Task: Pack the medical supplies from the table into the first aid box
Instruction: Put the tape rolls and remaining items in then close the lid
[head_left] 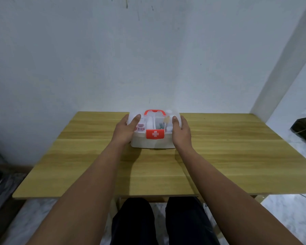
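White first aid box (153, 140) at the far middle of the wooden table (237, 156), against the wall. Translucent lid (177, 119), red handle (155, 112), red latch (155, 134) with white cross; supplies dimly visible inside. Left hand (125, 131) and right hand (181, 132) pressed flat on the lid's ends, each grip wide.

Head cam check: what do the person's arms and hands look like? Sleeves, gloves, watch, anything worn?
Both forearms are bare up to the bottom of the picture: no sleeves in view. The left hand and right hand have no gloves; no watch, band or ring is visible. Below the table edge, the legs are in dark trousers.
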{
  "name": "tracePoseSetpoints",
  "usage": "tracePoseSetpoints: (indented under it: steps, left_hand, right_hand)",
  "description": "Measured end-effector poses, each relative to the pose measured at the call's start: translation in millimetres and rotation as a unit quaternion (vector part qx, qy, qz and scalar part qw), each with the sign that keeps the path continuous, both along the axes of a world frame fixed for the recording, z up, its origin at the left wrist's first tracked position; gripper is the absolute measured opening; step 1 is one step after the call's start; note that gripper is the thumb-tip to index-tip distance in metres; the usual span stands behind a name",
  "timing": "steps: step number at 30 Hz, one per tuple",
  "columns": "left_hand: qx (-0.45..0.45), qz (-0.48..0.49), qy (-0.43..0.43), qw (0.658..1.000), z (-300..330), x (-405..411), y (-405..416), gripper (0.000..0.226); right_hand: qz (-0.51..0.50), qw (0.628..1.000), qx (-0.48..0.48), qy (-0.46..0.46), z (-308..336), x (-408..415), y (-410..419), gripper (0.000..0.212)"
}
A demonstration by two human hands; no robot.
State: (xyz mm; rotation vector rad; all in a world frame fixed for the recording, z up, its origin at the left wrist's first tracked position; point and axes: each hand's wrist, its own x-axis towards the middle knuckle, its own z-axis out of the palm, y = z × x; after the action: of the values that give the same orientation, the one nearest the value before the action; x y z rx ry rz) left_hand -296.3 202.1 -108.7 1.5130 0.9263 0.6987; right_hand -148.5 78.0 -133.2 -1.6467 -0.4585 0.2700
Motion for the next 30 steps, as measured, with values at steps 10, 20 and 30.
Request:
tracePoseSetpoints:
  steps: [10, 20, 30]
  left_hand:
    - [-0.028, -0.003, 0.020, 0.999, 3.4, 41.5, 32.0, 0.077]
    - [-0.019, 0.007, 0.016, 1.000, -3.8, 89.9, 75.9, 0.100]
    - [0.016, 0.003, 0.019, 1.000, -11.0, 110.6, 98.6, 0.093]
  right_hand:
    - [-0.030, 0.999, -0.002, 0.011, -1.4, 37.7, 31.6, 0.063]
    - [-0.042, 0.999, -0.009, 0.000, 1.1, 83.9, 74.7, 0.062]
    - [-0.090, 0.995, 0.018, -0.032, -8.2, 97.4, 100.8, 0.055]
